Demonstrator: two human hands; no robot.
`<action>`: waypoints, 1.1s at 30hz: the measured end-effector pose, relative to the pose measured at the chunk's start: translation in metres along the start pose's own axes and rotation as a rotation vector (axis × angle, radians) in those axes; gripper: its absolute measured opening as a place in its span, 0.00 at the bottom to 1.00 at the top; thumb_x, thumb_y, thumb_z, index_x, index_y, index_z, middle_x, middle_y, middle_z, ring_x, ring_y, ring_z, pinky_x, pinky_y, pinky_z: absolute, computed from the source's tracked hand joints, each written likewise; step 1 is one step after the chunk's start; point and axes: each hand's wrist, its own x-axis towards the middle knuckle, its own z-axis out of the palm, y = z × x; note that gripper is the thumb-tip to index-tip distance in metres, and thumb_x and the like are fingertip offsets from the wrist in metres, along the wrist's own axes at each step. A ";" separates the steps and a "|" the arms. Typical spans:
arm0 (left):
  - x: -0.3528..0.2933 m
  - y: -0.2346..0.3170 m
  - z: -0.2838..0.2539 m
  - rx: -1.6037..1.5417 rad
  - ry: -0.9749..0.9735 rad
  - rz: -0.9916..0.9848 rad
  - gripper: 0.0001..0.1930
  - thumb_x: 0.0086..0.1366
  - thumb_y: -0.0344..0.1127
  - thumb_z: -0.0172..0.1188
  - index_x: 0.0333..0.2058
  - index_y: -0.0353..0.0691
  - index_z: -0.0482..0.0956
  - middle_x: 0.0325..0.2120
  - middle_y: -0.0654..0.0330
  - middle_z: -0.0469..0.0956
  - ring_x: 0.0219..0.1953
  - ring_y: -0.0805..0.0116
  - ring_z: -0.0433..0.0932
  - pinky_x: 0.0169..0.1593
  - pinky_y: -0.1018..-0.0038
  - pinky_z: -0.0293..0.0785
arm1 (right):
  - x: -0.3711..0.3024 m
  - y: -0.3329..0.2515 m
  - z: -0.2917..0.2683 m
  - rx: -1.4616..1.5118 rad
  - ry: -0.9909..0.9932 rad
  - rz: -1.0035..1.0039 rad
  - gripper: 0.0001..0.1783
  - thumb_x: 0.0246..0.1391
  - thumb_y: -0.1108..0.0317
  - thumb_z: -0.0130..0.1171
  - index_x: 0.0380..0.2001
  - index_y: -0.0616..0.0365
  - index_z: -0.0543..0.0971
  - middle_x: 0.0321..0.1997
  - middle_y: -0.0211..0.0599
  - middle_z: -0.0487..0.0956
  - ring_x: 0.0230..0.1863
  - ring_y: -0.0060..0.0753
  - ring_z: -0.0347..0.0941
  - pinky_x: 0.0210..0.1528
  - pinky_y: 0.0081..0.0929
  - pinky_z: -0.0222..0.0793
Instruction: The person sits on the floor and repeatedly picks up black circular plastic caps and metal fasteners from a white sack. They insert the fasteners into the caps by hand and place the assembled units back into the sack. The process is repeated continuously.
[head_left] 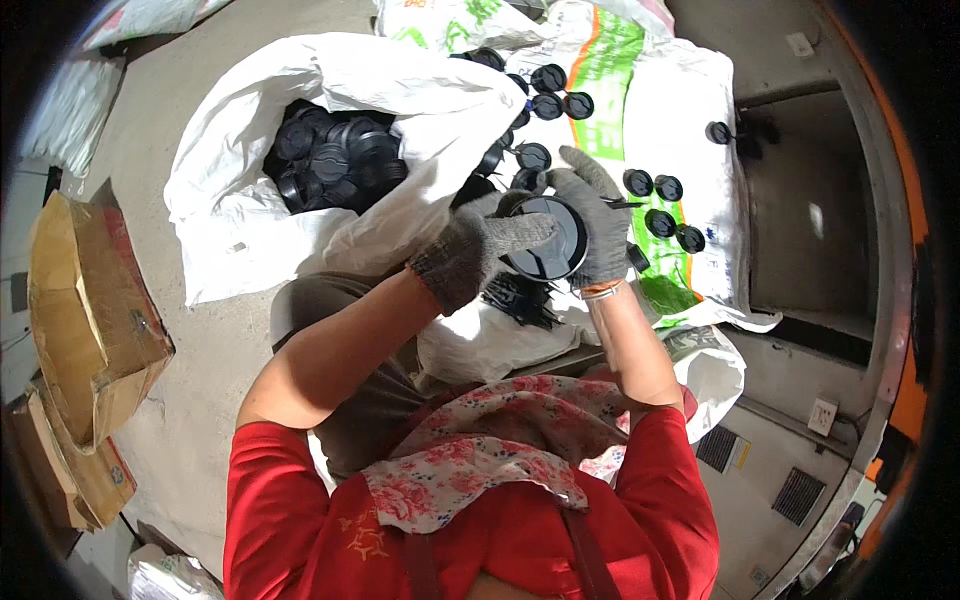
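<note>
Red shirt (280, 510) with floral apron (470, 480) — nearest, along the lower edge. Left: cardboard boxes (85, 310), open, on the floor (205, 390). Next, one open white sack (230, 120) with a heap of black lids (330, 160) inside. Left hand (465, 250), grey-gloved: closed about the left side of one round black lid (555, 258), thumb laid across its top. Below the lid, a bunch of thin black strips (520, 300). Right hand (600, 225), gloved likewise: holding the lid's right side, fingers pointing forward. Right: one flat printed sack (690, 100) bearing loose black caps (660, 223), some clustered. Progress, by judgement: partway — one piece in hand, loose caps apparently remaining; whether the heaped lids are finished cannot be told.
</note>
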 end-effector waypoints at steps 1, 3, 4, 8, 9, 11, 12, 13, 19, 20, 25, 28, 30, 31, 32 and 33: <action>-0.002 0.004 -0.005 0.442 0.119 0.187 0.19 0.53 0.37 0.63 0.42 0.33 0.73 0.36 0.55 0.76 0.39 0.65 0.76 0.44 0.72 0.73 | 0.005 0.005 0.001 -0.314 -0.009 -0.202 0.15 0.52 0.73 0.56 0.44 0.64 0.75 0.32 0.32 0.77 0.31 0.21 0.72 0.34 0.17 0.70; -0.008 0.008 -0.007 1.130 0.345 0.691 0.23 0.46 0.42 0.67 0.37 0.34 0.74 0.31 0.45 0.75 0.36 0.54 0.76 0.41 0.67 0.72 | 0.020 0.042 -0.015 -0.715 -0.038 -0.472 0.13 0.49 0.74 0.55 0.40 0.61 0.77 0.32 0.36 0.78 0.33 0.28 0.75 0.37 0.22 0.72; -0.006 0.007 -0.018 1.467 0.412 0.703 0.25 0.46 0.44 0.66 0.39 0.33 0.73 0.31 0.43 0.75 0.36 0.50 0.75 0.42 0.61 0.72 | 0.033 0.052 -0.023 -1.089 -0.071 -0.844 0.12 0.46 0.75 0.54 0.37 0.60 0.78 0.34 0.45 0.79 0.35 0.42 0.77 0.39 0.30 0.73; -0.013 0.022 -0.042 1.751 0.807 0.622 0.40 0.49 0.51 0.63 0.54 0.29 0.60 0.45 0.36 0.67 0.48 0.42 0.68 0.50 0.51 0.65 | 0.088 0.082 -0.047 -1.108 0.173 -0.200 0.09 0.47 0.75 0.54 0.34 0.63 0.77 0.33 0.44 0.80 0.35 0.40 0.77 0.38 0.26 0.72; -0.016 0.041 -0.027 1.556 0.890 0.618 0.44 0.50 0.52 0.63 0.58 0.29 0.55 0.50 0.35 0.64 0.52 0.40 0.64 0.54 0.51 0.62 | 0.122 0.118 -0.090 -1.095 0.172 -0.082 0.10 0.49 0.70 0.52 0.35 0.62 0.77 0.33 0.46 0.80 0.36 0.43 0.77 0.39 0.30 0.72; -0.014 0.034 -0.046 1.588 0.841 0.811 0.39 0.49 0.46 0.65 0.55 0.30 0.60 0.49 0.38 0.64 0.51 0.43 0.66 0.55 0.56 0.62 | 0.154 0.160 -0.106 -1.396 0.053 0.095 0.13 0.49 0.66 0.53 0.35 0.62 0.78 0.36 0.48 0.79 0.38 0.44 0.77 0.41 0.33 0.72; -0.012 0.033 -0.053 1.604 0.807 0.909 0.37 0.49 0.43 0.66 0.54 0.30 0.62 0.48 0.40 0.65 0.50 0.45 0.67 0.56 0.59 0.62 | 0.152 0.167 -0.097 -1.720 -0.030 0.172 0.12 0.47 0.67 0.54 0.34 0.63 0.78 0.37 0.49 0.79 0.39 0.42 0.78 0.41 0.33 0.72; -0.008 0.032 -0.039 1.435 0.751 0.782 0.36 0.50 0.43 0.66 0.54 0.31 0.63 0.49 0.41 0.66 0.53 0.45 0.65 0.57 0.59 0.61 | 0.161 0.205 -0.150 -2.145 -0.412 -0.105 0.15 0.46 0.62 0.54 0.34 0.60 0.80 0.38 0.51 0.79 0.41 0.45 0.77 0.43 0.36 0.72; -0.004 0.020 -0.042 1.304 0.630 0.704 0.29 0.52 0.40 0.65 0.51 0.34 0.67 0.47 0.47 0.70 0.48 0.53 0.72 0.52 0.66 0.69 | 0.122 0.205 -0.140 -1.548 -0.026 0.285 0.21 0.50 0.52 0.51 0.29 0.61 0.80 0.31 0.54 0.79 0.37 0.53 0.76 0.40 0.38 0.71; -0.004 0.019 -0.038 1.210 0.587 0.589 0.27 0.53 0.39 0.64 0.49 0.34 0.68 0.46 0.48 0.70 0.47 0.54 0.72 0.51 0.67 0.69 | 0.119 0.202 -0.160 -1.660 -0.136 0.216 0.22 0.50 0.51 0.51 0.27 0.61 0.80 0.29 0.53 0.79 0.34 0.53 0.76 0.37 0.39 0.71; 0.002 0.010 -0.028 0.407 0.284 0.063 0.11 0.62 0.36 0.53 0.43 0.44 0.71 0.42 0.55 0.73 0.43 0.57 0.74 0.48 0.67 0.72 | 0.032 0.072 -0.096 -0.983 0.011 -0.307 0.05 0.47 0.69 0.59 0.26 0.60 0.77 0.22 0.42 0.77 0.25 0.37 0.76 0.31 0.27 0.71; 0.018 -0.021 -0.040 -0.726 -0.099 -0.471 0.13 0.63 0.42 0.51 0.43 0.45 0.69 0.39 0.57 0.75 0.40 0.60 0.75 0.48 0.63 0.72 | 0.003 0.015 -0.074 -0.995 -0.311 -0.971 0.09 0.39 0.76 0.60 0.29 0.56 0.77 0.31 0.39 0.77 0.33 0.40 0.75 0.35 0.29 0.72; 0.009 -0.011 -0.009 -0.701 -0.029 -0.468 0.20 0.56 0.44 0.60 0.45 0.43 0.70 0.38 0.59 0.76 0.41 0.64 0.75 0.47 0.69 0.73 | -0.008 -0.008 -0.076 -1.157 -0.430 -1.025 0.13 0.38 0.79 0.61 0.32 0.57 0.76 0.35 0.37 0.78 0.35 0.41 0.75 0.38 0.30 0.71; 0.005 -0.004 0.006 -0.689 0.006 -0.468 0.24 0.53 0.46 0.65 0.47 0.42 0.70 0.38 0.60 0.76 0.42 0.67 0.76 0.47 0.72 0.73 | -0.010 -0.007 -0.077 -1.096 -0.379 -1.033 0.14 0.38 0.76 0.60 0.34 0.57 0.76 0.36 0.39 0.77 0.37 0.44 0.74 0.39 0.32 0.70; 0.005 -0.003 0.005 -0.208 -0.151 -0.325 0.24 0.54 0.46 0.64 0.45 0.40 0.71 0.37 0.58 0.76 0.40 0.66 0.76 0.45 0.72 0.74 | -0.014 -0.013 -0.077 -1.130 -0.443 -1.054 0.14 0.38 0.74 0.61 0.34 0.56 0.76 0.36 0.39 0.77 0.37 0.43 0.74 0.38 0.32 0.70; 0.006 0.000 -0.001 0.267 -0.293 -0.166 0.23 0.56 0.46 0.63 0.44 0.37 0.72 0.36 0.56 0.76 0.39 0.66 0.76 0.43 0.72 0.74 | -0.019 -0.024 -0.072 -1.160 -0.513 -1.073 0.14 0.38 0.72 0.61 0.33 0.56 0.76 0.36 0.39 0.77 0.36 0.43 0.74 0.38 0.33 0.70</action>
